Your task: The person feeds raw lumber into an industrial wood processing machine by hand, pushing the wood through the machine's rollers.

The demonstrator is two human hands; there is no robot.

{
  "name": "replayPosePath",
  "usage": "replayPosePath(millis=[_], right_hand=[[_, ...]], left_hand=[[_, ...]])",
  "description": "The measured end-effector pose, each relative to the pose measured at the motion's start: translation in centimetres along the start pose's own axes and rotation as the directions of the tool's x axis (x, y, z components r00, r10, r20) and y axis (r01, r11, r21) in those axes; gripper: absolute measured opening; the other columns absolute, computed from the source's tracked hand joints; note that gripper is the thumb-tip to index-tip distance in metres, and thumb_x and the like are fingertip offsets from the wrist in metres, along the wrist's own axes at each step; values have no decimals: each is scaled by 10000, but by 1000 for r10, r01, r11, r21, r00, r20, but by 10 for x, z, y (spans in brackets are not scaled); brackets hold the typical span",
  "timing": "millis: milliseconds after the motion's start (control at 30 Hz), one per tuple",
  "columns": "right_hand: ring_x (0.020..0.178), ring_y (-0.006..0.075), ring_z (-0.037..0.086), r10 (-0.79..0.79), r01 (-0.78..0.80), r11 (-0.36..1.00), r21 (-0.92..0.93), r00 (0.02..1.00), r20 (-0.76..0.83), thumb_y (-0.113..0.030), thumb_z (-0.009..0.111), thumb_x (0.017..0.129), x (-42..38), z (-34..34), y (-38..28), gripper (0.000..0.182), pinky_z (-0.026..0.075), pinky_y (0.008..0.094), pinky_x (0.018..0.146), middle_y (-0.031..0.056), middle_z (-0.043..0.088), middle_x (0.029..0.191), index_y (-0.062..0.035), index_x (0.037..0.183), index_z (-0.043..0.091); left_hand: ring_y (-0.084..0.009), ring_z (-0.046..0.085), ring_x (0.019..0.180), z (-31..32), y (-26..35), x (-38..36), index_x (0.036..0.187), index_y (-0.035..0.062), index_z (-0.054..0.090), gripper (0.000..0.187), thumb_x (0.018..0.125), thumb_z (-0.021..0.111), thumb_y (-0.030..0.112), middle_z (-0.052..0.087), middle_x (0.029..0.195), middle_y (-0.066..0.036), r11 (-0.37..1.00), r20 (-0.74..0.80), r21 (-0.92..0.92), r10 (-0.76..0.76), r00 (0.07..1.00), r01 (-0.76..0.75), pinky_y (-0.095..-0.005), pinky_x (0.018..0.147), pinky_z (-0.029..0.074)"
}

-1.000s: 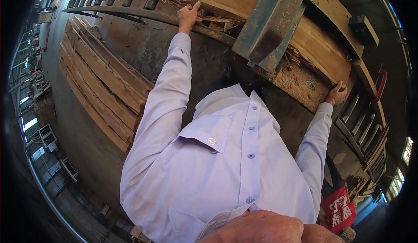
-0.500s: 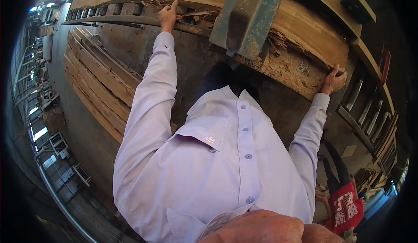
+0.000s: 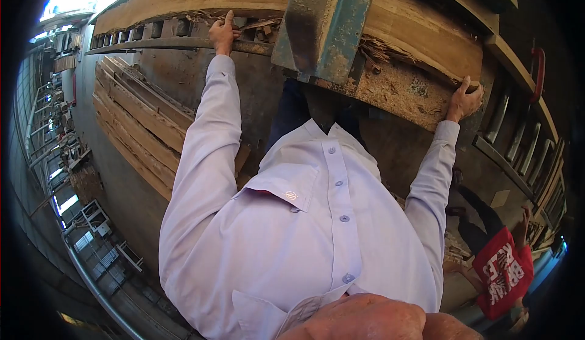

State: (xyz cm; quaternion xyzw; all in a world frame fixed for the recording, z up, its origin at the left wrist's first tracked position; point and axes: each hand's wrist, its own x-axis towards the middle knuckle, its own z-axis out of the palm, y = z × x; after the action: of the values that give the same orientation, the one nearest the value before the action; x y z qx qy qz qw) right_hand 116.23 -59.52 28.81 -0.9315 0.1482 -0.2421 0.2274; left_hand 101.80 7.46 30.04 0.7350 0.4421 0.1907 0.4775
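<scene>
seemingly, the long brown wooden board (image 3: 420, 26) is only part-fed, gripped by the right hand (image 3: 465, 102); left hand (image 3: 224, 35), hold unclear.

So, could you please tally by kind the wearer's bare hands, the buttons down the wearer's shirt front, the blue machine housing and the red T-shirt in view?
Bare hands (left hand, right hand): 2
Shirt-front buttons: 4
Blue machine housing: 1
Red T-shirt: 1
Total: 8
</scene>
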Motion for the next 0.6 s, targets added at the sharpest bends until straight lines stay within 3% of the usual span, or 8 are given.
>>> replayPosePath(millis=[133, 367, 433, 533, 600], right_hand=[[1324, 361, 424, 16, -16, 1000, 0, 1000, 11, -584, 542, 887, -6, 1, 8, 752, 277, 455, 1124, 209, 492, 1398, 26, 1325, 506], [1283, 384, 451, 46, -46, 998, 48, 999, 5, -573, 569, 879, -10, -6, 3, 758, 323, 454, 1092, 229, 496, 1380, 41, 1320, 505], [1277, 387, 454, 41, -41, 996, 78, 999, 6, -564, 579, 881, -16, -11, 2, 754, 330, 456, 1088, 240, 498, 1372, 43, 1322, 504], [1285, 362, 456, 91, -78, 972, 223, 995, -47, -461, 611, 914, -39, -15, -5, 670, 340, 445, 1087, 247, 482, 1382, 56, 1322, 493], [1290, 322, 465, 227, -187, 807, 560, 974, -1, -364, 643, 927, -58, -20, -24, 627, 360, 399, 1085, 246, 462, 1402, 70, 1341, 458]], left_hand=[[-191, 658, 503, 4, -4, 3, 892, -85, 613, 518, 866, 726, 420, 661, 687, -143, 998, -34, -22, 52, 998, -52, -280, 420, 529], [-184, 675, 543, 9, 0, 15, 980, -85, 624, 539, 856, 737, 426, 676, 734, -136, 995, 1, -46, 90, 996, -90, -259, 457, 530], [-183, 656, 504, 9, -1, 13, 895, -80, 623, 481, 866, 734, 387, 661, 684, -131, 993, -14, -68, 93, 996, -93, -282, 419, 522], [-188, 656, 503, 0, -4, 5, 888, -76, 629, 523, 880, 701, 441, 661, 663, -129, 997, 22, -66, 38, 999, -37, -299, 442, 523], [-194, 659, 505, -2, -11, 14, 865, -65, 642, 571, 892, 657, 506, 659, 636, -131, 998, 23, 18, 64, 998, -64, -311, 465, 517]])
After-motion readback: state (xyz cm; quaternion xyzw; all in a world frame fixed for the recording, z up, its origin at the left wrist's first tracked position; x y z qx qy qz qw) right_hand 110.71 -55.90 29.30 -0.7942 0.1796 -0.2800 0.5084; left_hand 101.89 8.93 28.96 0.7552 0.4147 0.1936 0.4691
